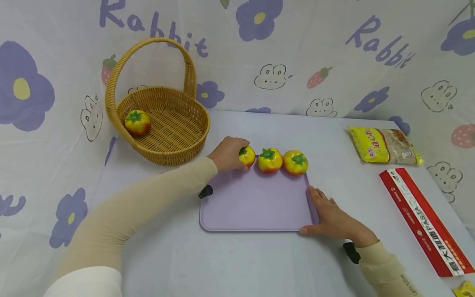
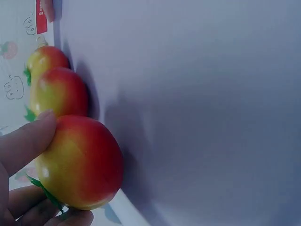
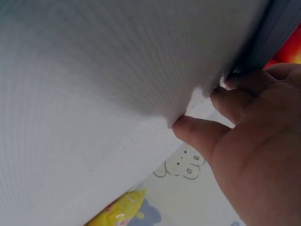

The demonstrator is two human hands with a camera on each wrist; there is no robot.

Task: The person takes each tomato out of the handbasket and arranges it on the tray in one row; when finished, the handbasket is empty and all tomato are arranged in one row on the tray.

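Note:
My left hand [image 1: 228, 154] grips a yellow-and-red tomato [image 1: 247, 156] with a green leafy top at the back left of the lilac tray [image 1: 256, 202]. The left wrist view shows the thumb and fingers around this tomato [image 2: 84, 162]. Along the tray's back edge, to its right, sit a second tomato [image 1: 270, 161] and a third tomato [image 1: 295, 162], side by side. At the tray's front right corner rests my right hand [image 1: 332, 216], its thumb on the front rim and its fingers spread along the right side. In the right wrist view, fingertips [image 3: 188, 127] touch the white tabletop beside the tray.
A wicker basket [image 1: 200, 142] with a tall handle stands at the back left, with one tomato [image 1: 137, 123] inside. Over on the right lie a yellow food packet [image 1: 386, 145], a long red pasta box [image 1: 426, 222] and part of a small yellow packet [image 1: 465, 289].

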